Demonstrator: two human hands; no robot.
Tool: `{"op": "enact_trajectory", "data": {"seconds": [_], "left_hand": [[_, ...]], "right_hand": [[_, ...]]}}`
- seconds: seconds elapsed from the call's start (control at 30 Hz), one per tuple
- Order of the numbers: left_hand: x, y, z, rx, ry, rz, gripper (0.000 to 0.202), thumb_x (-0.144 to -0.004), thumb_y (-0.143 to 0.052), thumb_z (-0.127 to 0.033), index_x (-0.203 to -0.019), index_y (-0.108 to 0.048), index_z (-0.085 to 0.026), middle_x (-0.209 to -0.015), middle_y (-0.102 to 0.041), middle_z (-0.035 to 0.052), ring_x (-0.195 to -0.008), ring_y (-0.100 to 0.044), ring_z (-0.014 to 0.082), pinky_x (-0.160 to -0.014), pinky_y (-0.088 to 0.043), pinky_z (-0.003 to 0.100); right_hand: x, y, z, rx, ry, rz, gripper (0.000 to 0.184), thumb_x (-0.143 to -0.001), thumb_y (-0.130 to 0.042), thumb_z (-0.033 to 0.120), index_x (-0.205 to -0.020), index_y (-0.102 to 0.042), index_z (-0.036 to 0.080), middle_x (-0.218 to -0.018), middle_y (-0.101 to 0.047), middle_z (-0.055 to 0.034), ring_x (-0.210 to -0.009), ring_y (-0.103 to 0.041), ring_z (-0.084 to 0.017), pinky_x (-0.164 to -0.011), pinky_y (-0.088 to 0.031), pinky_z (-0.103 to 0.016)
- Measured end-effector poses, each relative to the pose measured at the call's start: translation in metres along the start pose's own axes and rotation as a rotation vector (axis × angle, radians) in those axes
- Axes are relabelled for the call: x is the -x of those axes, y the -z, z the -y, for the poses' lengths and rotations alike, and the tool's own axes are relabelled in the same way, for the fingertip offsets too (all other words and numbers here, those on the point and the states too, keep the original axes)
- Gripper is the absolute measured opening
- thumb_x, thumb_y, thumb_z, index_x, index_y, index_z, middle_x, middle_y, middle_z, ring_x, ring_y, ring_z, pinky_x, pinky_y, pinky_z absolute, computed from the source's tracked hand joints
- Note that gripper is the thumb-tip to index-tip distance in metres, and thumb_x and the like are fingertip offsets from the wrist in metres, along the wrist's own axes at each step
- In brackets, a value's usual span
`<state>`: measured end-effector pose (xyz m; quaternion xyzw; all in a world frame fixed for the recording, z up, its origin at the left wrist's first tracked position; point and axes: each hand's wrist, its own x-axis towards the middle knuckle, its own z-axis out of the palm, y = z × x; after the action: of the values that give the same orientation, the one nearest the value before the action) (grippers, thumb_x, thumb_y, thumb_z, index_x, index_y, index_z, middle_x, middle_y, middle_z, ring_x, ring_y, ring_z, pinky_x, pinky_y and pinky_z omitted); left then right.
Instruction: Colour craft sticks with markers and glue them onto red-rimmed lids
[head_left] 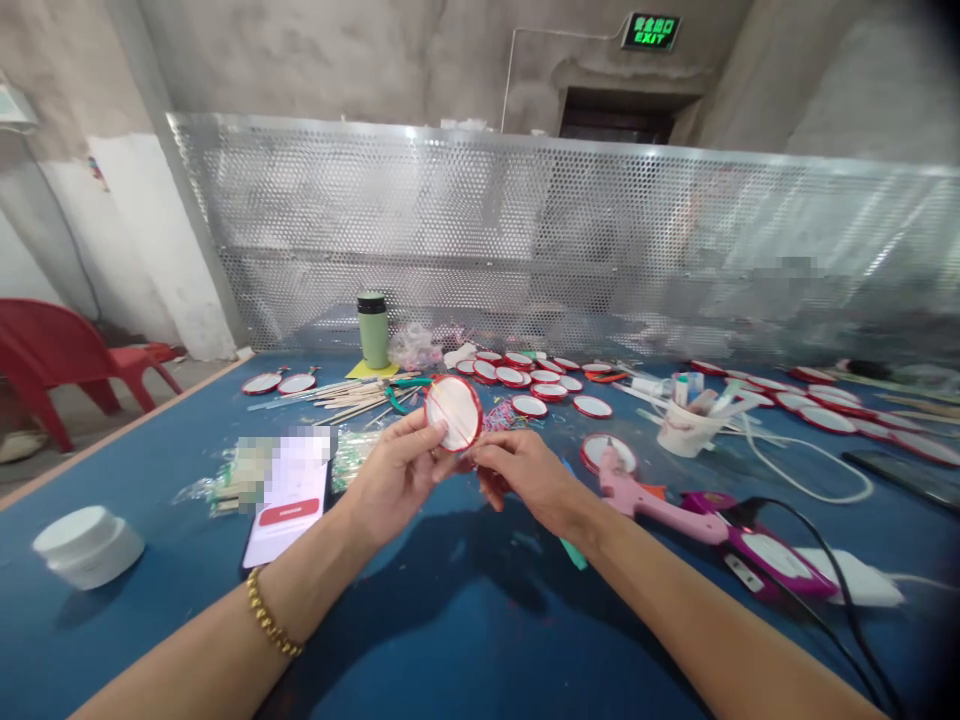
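Note:
My left hand (pixel 409 455) grips a round white disc with a red rim (pixel 454 412), thumb on its face and fingers behind. A thin diagonal line crosses the disc's face. My right hand (pixel 517 465) is closed at the disc's lower right edge, its thumb and fingertips pinched together; what they pinch is too small to make out. A pink glue gun (pixel 660 510) lies right of my right forearm, its nozzle over another red-rimmed disc (pixel 600 452) on the table. Just behind my hands is a bundle of coloured strings (pixel 499 415).
Many similar discs (pixel 550 392) lie at the back and right. Thin wooden sticks (pixel 352 395), a green bottle (pixel 373 332), a lit phone (pixel 289 500) and a white jar (pixel 88 545) are on the left. A paper cup of tools (pixel 686 425), a purple power strip (pixel 780 560) and cables stand right.

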<state>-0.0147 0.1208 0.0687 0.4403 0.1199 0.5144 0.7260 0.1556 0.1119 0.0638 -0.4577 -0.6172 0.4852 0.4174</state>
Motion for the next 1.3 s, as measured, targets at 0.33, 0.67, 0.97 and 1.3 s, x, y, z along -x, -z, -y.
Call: {"op": "enact_trajectory", "data": {"seconds": [0.33, 0.67, 0.97, 1.3], "left_hand": [[0.001, -0.003, -0.001, 0.136, 0.079, 0.047, 0.011, -0.075, -0.070, -0.017, -0.082, -0.065, -0.010, -0.063, -0.057, -0.0008, -0.044, -0.037, 0.0020, -0.046, -0.027, 0.019], [-0.002, -0.003, -0.001, 0.110, 0.054, 0.007, 0.011, -0.075, -0.069, -0.020, -0.078, -0.065, -0.010, -0.064, -0.059, 0.0005, -0.045, -0.044, 0.0044, -0.046, -0.032, 0.019], [-0.002, 0.004, 0.012, -0.464, 0.025, -0.203, 0.015, -0.080, -0.062, -0.025, -0.070, -0.060, -0.013, -0.057, -0.059, 0.0004, -0.048, -0.054, 0.0097, -0.054, -0.043, 0.022], [0.001, 0.006, 0.023, -0.793, 0.155, -0.129, 0.012, -0.084, -0.054, -0.023, -0.074, -0.050, -0.017, -0.051, -0.056, -0.0039, -0.042, -0.065, 0.0157, -0.045, -0.045, 0.021]], "right_hand": [[0.004, 0.006, 0.016, -0.689, 0.186, 0.133, 0.018, -0.073, -0.062, 0.019, -0.056, -0.064, 0.018, -0.064, -0.058, -0.0013, -0.070, -0.055, -0.014, -0.074, -0.047, -0.030], [0.011, 0.021, 0.018, -0.502, 0.000, 0.258, 0.018, -0.074, -0.072, 0.017, -0.091, -0.078, 0.018, -0.069, -0.067, -0.0021, -0.049, -0.057, -0.011, -0.048, -0.052, -0.029], [0.009, 0.051, 0.028, -0.191, 0.024, -0.104, 0.038, -0.075, -0.080, 0.033, -0.111, -0.073, 0.021, -0.079, -0.067, -0.0015, -0.058, -0.063, -0.011, -0.053, -0.059, -0.027], [0.012, 0.038, 0.025, 0.313, 0.107, 0.002, 0.054, -0.072, -0.080, 0.040, -0.122, -0.067, 0.023, -0.092, -0.056, -0.0024, -0.064, -0.058, -0.010, -0.045, -0.055, -0.021]]}}
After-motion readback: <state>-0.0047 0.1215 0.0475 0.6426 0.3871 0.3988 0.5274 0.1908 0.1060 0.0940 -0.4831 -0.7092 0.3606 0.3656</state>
